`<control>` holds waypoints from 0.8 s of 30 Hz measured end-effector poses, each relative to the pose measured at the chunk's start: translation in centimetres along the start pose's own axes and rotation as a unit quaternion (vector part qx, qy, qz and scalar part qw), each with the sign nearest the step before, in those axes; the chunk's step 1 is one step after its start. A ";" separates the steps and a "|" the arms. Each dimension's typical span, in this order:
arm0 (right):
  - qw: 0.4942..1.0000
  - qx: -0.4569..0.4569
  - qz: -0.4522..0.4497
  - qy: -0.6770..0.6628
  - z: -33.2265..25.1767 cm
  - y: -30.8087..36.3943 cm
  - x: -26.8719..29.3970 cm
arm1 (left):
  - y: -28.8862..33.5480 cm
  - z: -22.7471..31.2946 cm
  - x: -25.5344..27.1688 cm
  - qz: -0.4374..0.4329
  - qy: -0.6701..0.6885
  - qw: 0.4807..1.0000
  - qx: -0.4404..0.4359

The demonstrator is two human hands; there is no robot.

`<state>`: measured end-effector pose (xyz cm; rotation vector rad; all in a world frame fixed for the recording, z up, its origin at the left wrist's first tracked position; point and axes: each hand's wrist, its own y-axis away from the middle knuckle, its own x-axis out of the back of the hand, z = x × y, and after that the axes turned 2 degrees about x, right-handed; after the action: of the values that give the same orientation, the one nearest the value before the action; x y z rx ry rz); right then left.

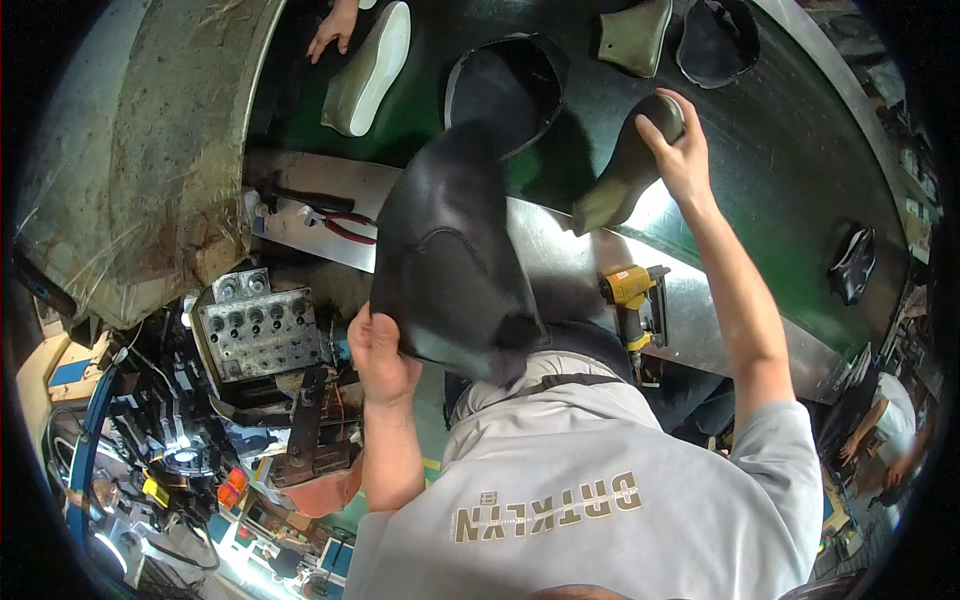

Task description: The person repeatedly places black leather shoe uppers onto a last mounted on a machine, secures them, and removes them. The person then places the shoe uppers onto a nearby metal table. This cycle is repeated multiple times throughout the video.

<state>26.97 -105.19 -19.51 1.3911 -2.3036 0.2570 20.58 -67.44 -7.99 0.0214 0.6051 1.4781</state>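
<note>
My left hand [385, 362] is closed on the lower edge of a black leather boot upper [445, 250], which stands up in front of my body and is partly smeared by motion near its bottom. Out to the right, my right hand [682, 155] grips one end of an olive-brown shoe last [625, 170]. The last slants down to the left, its other end close to the metal edge strip [555, 245] of the worktop. Apart from each other, the upper and the last do not touch.
Beyond lie a white-soled last [372, 70], another black upper [500, 85], an olive last [636, 38] and a further upper [718, 42] on a dark green belt. A co-worker's hand [335, 28] shows far left. Red-handled pliers [350, 228] and a yellow staple gun [630, 290] lie nearer.
</note>
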 end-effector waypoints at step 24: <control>0.797 -0.323 -0.038 -0.508 -7.2 13.5 -0.1 | 3.6 -6.2 -1.0 -0.076 -0.258 0.962 0.034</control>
<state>17.09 -95.96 -12.27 1.3579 -2.6073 -1.5209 14.87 -70.04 -11.60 0.3955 0.2244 1.2333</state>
